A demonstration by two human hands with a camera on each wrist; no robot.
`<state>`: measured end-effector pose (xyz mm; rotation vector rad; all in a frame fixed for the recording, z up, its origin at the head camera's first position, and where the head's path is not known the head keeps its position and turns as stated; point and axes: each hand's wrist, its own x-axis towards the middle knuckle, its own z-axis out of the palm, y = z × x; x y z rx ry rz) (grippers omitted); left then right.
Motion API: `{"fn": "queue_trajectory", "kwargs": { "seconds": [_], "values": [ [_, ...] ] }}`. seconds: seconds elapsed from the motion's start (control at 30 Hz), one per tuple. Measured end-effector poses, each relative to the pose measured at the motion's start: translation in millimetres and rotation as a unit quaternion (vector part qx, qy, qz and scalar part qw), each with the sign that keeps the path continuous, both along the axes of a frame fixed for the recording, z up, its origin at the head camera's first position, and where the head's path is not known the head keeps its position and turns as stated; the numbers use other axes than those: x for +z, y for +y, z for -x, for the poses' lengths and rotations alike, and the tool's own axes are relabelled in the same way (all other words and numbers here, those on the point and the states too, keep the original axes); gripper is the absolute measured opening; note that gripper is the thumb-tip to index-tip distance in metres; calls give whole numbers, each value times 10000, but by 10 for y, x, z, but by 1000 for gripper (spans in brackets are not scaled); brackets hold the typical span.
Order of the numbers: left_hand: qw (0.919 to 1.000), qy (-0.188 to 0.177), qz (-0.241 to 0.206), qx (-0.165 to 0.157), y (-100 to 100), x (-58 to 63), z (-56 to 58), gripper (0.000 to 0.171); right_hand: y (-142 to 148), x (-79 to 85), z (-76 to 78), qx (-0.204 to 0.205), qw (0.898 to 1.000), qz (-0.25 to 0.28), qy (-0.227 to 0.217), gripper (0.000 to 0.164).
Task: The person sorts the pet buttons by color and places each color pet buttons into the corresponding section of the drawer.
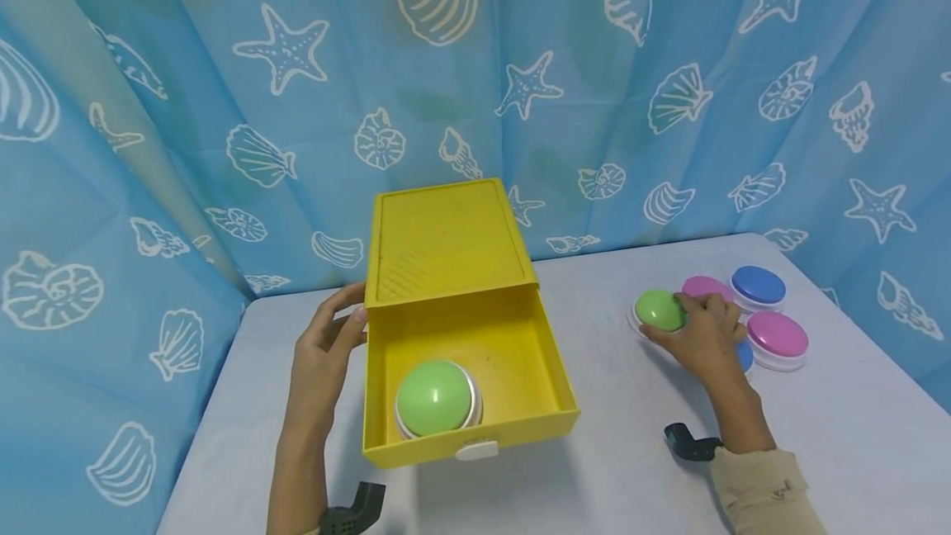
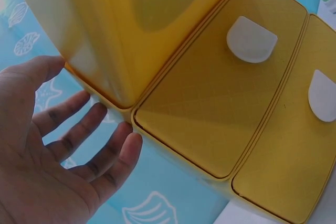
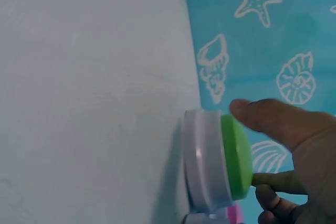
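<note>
My left hand (image 1: 327,345) stands at the left side of the yellow drawer cabinet (image 1: 449,242), fingertips right at its edge. In the left wrist view, its fingers (image 2: 113,156) are spread and loosely bent. The top drawer (image 1: 513,362) is pulled out, and a green domed push button (image 1: 434,399) with a white base sits in its front left. On the table, my right hand (image 1: 706,337) is over a second green push button (image 1: 660,310), thumb and forefinger on opposite sides of the dome. The right wrist view shows that button's white base (image 3: 205,161) and the thumb at the dome's rim.
Behind the right hand sit two pink push buttons (image 1: 778,333) and a blue one (image 1: 758,284); another blue one (image 1: 745,356) is partly hidden by the hand. Two closed drawers (image 2: 210,87) show below the open one. A blue shell-print curtain (image 1: 520,48) borders the white table (image 1: 609,469).
</note>
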<state>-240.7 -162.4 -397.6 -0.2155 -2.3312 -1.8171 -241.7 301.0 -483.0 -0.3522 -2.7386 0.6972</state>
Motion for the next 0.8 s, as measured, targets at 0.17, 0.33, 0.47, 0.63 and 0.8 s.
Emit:
{"fn": "queue_trajectory", "kwargs": {
  "seconds": [0.17, 0.33, 0.47, 0.63, 0.8],
  "values": [
    [10000, 39, 5, -29, -7, -5, 10, 43, 8, -40, 11, -169, 9996, -200, -74, 88],
    [10000, 48, 18, -8, -5, -11, 16, 43, 9, -102, 24, -256, 9990, -373, 13, 87],
    [9999, 118, 30, 20, 0, -14, 12, 44, 2, -141, 27, -288, 9986, -423, 113, 86],
    [9998, 185, 17, -19, 7, -11, 14, 44, -9, -149, 38, -414, 9984, -362, 126, 87],
    [9998, 190, -39, -83, -3, -13, 18, 43, -21, -144, 46, -584, 9979, -277, 79, 96]
  ]
}}
